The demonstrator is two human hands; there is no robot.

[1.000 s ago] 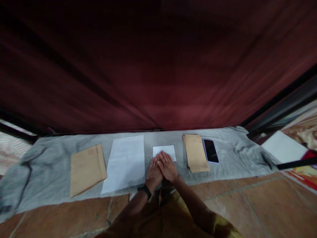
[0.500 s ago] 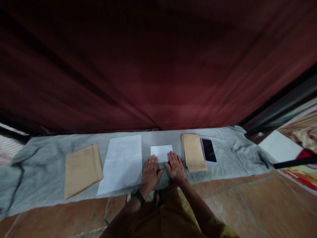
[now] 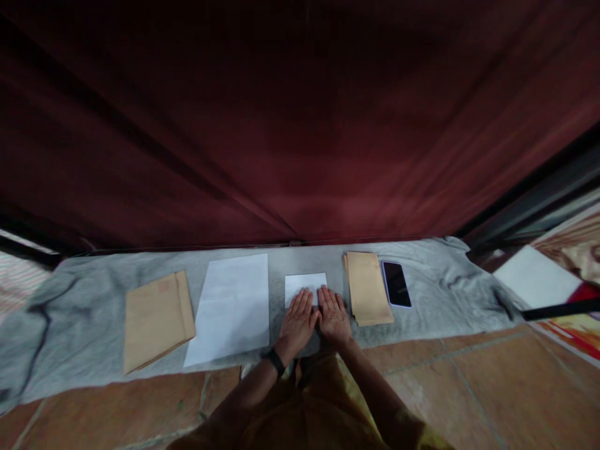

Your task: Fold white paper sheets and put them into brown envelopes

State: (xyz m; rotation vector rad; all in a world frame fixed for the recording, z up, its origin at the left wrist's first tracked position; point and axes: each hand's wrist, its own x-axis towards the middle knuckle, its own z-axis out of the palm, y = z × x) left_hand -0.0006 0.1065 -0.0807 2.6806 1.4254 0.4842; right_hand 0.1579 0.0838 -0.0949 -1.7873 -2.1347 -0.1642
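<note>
A small folded white paper [image 3: 304,282] lies on a grey cloth [image 3: 422,312] spread over the floor. My left hand [image 3: 299,324], with a dark band at the wrist, lies flat on the paper's near left part, fingers stretched out. My right hand [image 3: 334,317] lies flat beside it on the paper's near right edge, fingers also stretched out. The two hands touch side by side and hold nothing.
A large white sheet [image 3: 229,307] and a pile of brown envelopes [image 3: 157,319] lie to the left. Another stack of brown envelopes [image 3: 368,287] and a dark phone [image 3: 396,284] lie to the right. A dark red curtain [image 3: 300,125] hangs behind. Tiled floor [image 3: 469,387] runs in front.
My hands first slid apart across the folded paper, then my left hand came back in beside the right one. The view shifted slightly.
</note>
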